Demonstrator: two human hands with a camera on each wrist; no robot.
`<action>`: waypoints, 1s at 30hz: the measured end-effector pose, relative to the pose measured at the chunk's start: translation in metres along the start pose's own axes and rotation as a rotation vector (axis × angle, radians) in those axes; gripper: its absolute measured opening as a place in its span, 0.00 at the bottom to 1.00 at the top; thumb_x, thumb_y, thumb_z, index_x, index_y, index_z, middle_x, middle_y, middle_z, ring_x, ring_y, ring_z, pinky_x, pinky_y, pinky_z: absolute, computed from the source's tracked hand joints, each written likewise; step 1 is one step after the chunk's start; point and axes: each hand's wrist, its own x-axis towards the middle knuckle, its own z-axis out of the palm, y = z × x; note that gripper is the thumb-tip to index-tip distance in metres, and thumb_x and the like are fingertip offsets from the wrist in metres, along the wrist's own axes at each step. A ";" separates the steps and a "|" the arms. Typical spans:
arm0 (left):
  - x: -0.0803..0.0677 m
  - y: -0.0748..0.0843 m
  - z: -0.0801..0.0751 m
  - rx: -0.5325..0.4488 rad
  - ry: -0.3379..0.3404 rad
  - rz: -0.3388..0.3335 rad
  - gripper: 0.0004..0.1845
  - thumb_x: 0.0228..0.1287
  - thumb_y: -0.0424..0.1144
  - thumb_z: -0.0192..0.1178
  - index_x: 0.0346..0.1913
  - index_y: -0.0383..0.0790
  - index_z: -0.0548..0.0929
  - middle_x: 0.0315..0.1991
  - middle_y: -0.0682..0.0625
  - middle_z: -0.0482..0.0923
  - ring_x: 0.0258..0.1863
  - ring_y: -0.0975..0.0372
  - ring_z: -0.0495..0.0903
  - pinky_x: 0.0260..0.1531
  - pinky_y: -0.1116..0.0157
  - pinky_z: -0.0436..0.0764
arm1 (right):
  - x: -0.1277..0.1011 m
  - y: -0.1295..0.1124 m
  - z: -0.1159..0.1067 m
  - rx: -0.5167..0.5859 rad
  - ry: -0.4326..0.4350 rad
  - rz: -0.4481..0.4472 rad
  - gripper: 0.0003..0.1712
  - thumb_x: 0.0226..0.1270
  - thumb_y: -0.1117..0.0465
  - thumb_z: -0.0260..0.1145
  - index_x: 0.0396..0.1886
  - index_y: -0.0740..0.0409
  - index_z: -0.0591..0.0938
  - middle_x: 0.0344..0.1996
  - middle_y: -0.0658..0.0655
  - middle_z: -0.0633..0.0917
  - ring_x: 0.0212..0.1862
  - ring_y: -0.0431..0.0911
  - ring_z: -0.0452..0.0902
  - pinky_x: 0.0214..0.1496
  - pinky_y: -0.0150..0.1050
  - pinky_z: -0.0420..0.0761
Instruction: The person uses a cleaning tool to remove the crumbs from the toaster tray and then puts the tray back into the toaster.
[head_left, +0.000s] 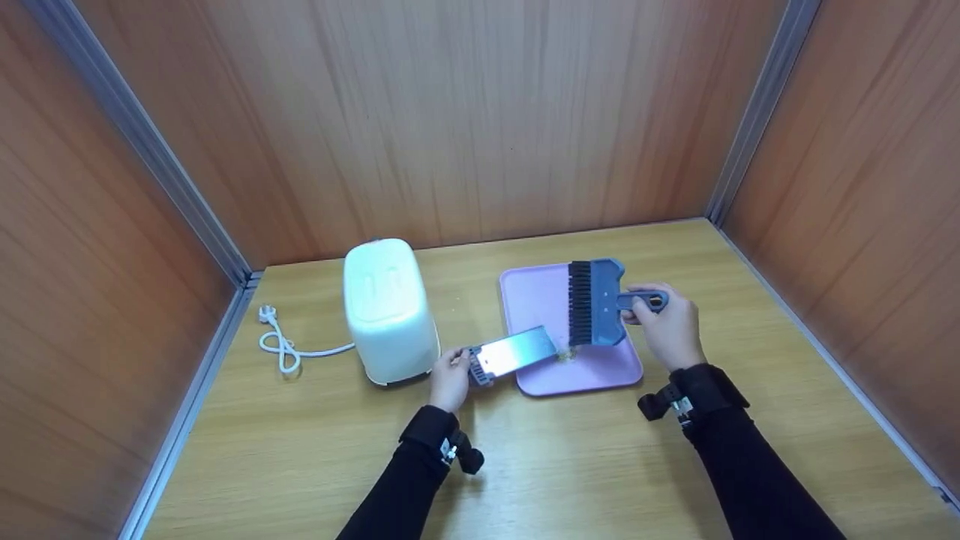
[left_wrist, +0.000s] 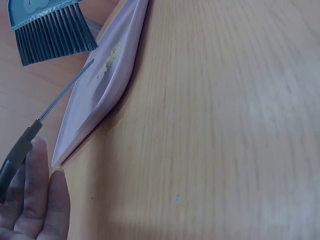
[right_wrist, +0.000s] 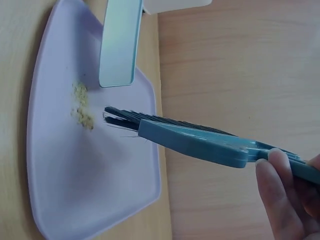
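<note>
In the head view my left hand (head_left: 450, 381) grips the dark ribbed end of a narrow, flat metal plate (head_left: 516, 351). The plate slants over the left part of a lilac tray (head_left: 604, 369), its far edge close to a small heap of yellowish crumbs (right_wrist: 82, 106). My right hand (head_left: 666, 324) holds a blue-grey brush (head_left: 604, 304) by its looped handle, above the tray's right side. Dark bristles (left_wrist: 56, 34) point toward the plate and stand apart from it. In the right wrist view, the brush hangs above the tray, its bristle tips near the crumbs.
Left of the tray stands a white rounded appliance (head_left: 386, 315). Its white cord (head_left: 322, 352) lies looped on the wooden table (head_left: 315, 450), ending in a plug (head_left: 267, 314). Wood-grain panels (head_left: 480, 120) enclose the back and both sides.
</note>
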 end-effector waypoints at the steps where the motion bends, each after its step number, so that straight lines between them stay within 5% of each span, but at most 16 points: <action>1: 0.000 0.000 0.000 -0.001 -0.001 0.003 0.20 0.87 0.32 0.46 0.67 0.18 0.73 0.52 0.26 0.82 0.37 0.55 0.88 0.40 0.59 0.89 | 0.000 0.002 -0.002 0.040 0.007 0.035 0.15 0.81 0.70 0.60 0.59 0.72 0.84 0.47 0.69 0.89 0.38 0.42 0.91 0.46 0.30 0.88; 8: -0.003 0.001 0.000 0.037 0.022 -0.001 0.20 0.87 0.34 0.46 0.66 0.19 0.75 0.53 0.30 0.82 0.46 0.53 0.86 0.47 0.63 0.85 | 0.000 0.018 -0.018 0.428 0.098 0.289 0.17 0.81 0.68 0.60 0.62 0.74 0.81 0.37 0.57 0.91 0.34 0.41 0.90 0.49 0.36 0.89; 17: -0.005 0.003 -0.003 0.035 0.018 -0.033 0.22 0.88 0.36 0.46 0.69 0.20 0.73 0.59 0.29 0.80 0.56 0.46 0.84 0.57 0.58 0.83 | -0.002 0.033 -0.044 0.837 0.220 0.465 0.08 0.81 0.68 0.62 0.47 0.61 0.88 0.39 0.58 0.92 0.39 0.46 0.91 0.53 0.39 0.89; 30: -0.003 0.002 -0.005 0.082 0.021 -0.009 0.20 0.88 0.35 0.46 0.66 0.21 0.76 0.57 0.30 0.81 0.56 0.47 0.83 0.57 0.56 0.82 | -0.002 0.042 -0.078 1.060 0.277 0.609 0.08 0.81 0.67 0.63 0.51 0.58 0.86 0.43 0.58 0.92 0.46 0.47 0.91 0.52 0.37 0.89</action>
